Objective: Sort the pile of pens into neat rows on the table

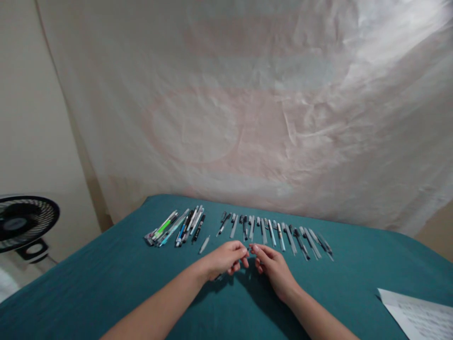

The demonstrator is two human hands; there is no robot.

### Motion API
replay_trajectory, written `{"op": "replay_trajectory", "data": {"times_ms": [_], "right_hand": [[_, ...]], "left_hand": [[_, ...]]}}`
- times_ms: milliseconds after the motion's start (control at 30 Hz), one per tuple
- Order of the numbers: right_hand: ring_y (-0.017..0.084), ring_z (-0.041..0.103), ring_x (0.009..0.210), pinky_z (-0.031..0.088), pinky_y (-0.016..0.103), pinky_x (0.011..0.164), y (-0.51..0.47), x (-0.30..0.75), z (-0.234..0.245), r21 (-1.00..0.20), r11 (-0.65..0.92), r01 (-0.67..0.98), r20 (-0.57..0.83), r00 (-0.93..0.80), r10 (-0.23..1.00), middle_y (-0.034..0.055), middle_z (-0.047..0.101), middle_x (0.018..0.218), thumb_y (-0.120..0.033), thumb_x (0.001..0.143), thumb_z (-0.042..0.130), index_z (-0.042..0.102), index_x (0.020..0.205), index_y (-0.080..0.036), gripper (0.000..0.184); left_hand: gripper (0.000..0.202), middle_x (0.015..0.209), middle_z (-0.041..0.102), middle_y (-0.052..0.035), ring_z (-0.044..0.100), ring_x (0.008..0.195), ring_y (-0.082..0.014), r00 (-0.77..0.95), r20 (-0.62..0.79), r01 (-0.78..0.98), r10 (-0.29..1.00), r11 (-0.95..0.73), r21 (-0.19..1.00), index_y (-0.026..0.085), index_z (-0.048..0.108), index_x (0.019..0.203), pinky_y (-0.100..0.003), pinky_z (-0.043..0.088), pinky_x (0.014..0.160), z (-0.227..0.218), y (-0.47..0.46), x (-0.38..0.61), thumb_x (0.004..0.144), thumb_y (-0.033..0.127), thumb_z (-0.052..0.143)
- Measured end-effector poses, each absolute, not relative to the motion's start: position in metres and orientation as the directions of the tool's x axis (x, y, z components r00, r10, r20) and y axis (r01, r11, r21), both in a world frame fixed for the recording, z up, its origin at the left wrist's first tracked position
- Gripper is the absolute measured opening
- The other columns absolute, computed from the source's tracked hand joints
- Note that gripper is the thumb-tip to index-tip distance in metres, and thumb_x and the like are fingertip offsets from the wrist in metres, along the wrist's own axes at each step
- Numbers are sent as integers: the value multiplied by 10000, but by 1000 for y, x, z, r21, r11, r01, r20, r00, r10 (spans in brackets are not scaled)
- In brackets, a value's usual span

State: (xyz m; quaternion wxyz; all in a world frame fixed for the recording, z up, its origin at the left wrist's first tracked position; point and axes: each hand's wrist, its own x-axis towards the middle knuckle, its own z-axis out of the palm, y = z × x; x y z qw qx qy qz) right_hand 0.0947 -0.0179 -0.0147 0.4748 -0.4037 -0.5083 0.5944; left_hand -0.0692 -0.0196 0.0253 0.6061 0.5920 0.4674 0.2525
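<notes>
My left hand (229, 259) and my right hand (272, 264) meet over the middle of the table, both with fingers closed in a pinch. A thin dark pen (218, 277) shows partly below my left hand, its middle hidden by the palm and fingers. Between the two sets of fingertips is a small dark piece, too small to name. Beyond my right hand, a row of clear and dark pens (264, 230) lies side by side, some with caps set at their far ends. A pale, short pen part (204, 244) lies alone, left of my left hand.
A loose pile of mixed pens (170, 229), one bright green, lies at the back left. Handwritten paper (417, 311) is at the front right on the green tablecloth (116, 283). A black fan (24, 224) stands left of the table; a pale sheet (247, 118) hangs behind.
</notes>
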Motion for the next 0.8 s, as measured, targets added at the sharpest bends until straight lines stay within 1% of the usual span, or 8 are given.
{"op": "replay_trajectory", "data": {"times_ms": [167, 300, 367, 433, 533, 600, 700, 800], "right_hand": [[72, 395, 475, 305, 190, 447, -16, 94, -15, -966, -59, -252, -9, -196, 980, -21, 501, 567, -403, 699, 610, 626, 883, -143, 319], [58, 400, 480, 320, 184, 429, -11, 100, -14, -934, -78, -350, -38, -121, 992, 6, 553, 724, -397, 691, 618, 611, 871, -158, 299], [54, 412, 489, 331, 180, 422, -9, 102, -14, -931, -70, -359, -34, -106, 994, 17, 561, 800, -398, 687, 619, 603, 869, -158, 301], [55, 428, 490, 344, 178, 420, -7, 100, -15, -951, -61, -303, -19, -138, 990, 20, 567, 795, -399, 691, 611, 591, 863, -150, 303], [64, 443, 447, 358, 179, 396, -4, 86, -21, -983, -63, -173, -16, -260, 966, -7, 567, 674, -393, 682, 611, 538, 895, -152, 330], [71, 453, 411, 365, 180, 367, -1, 70, -25, -991, -68, -119, -24, -335, 942, -32, 557, 607, -388, 654, 628, 486, 886, -165, 352], [84, 486, 393, 388, 184, 341, 10, 39, -30, -996, -64, -61, -35, -395, 918, -47, 551, 568, -371, 625, 635, 433, 791, -179, 324], [94, 513, 389, 407, 186, 330, 24, 8, -33, -999, -37, 11, -38, -399, 916, -49, 538, 527, -327, 633, 615, 419, 702, -180, 255]], "left_hand": [[315, 700, 549, 9, 374, 442, -35, 458, -269, 240, 847, 174, 955, 169, 484, 828, -163, 246, 396, 23, -22, -68, 735, 468, 447], [301, 671, 538, 13, 359, 433, -34, 444, -270, 230, 854, 182, 956, 167, 507, 824, -162, 239, 394, 20, -21, -69, 719, 448, 480], [298, 651, 526, 18, 355, 430, -34, 429, -258, 215, 866, 180, 960, 164, 510, 814, -160, 236, 390, 20, -19, -70, 714, 444, 493], [310, 637, 513, 25, 349, 423, -31, 395, -222, 179, 891, 162, 970, 163, 513, 819, -158, 225, 386, 22, -17, -73, 714, 454, 495], [344, 601, 485, 43, 324, 400, -26, 330, -138, 101, 934, 110, 989, 164, 516, 857, -156, 196, 372, 31, -11, -81, 726, 480, 477], [357, 568, 457, 58, 297, 379, -23, 296, -100, 65, 950, 85, 994, 167, 516, 877, -157, 176, 360, 40, -6, -89, 733, 490, 468], [348, 538, 424, 71, 264, 355, -16, 244, -73, 42, 967, 65, 997, 170, 512, 873, -155, 150, 347, 52, 1, -104, 742, 490, 465], [339, 538, 417, 69, 259, 352, -11, 181, -38, 32, 983, 33, 999, 168, 511, 851, -151, 145, 345, 61, 7, -119, 748, 488, 466]]}}
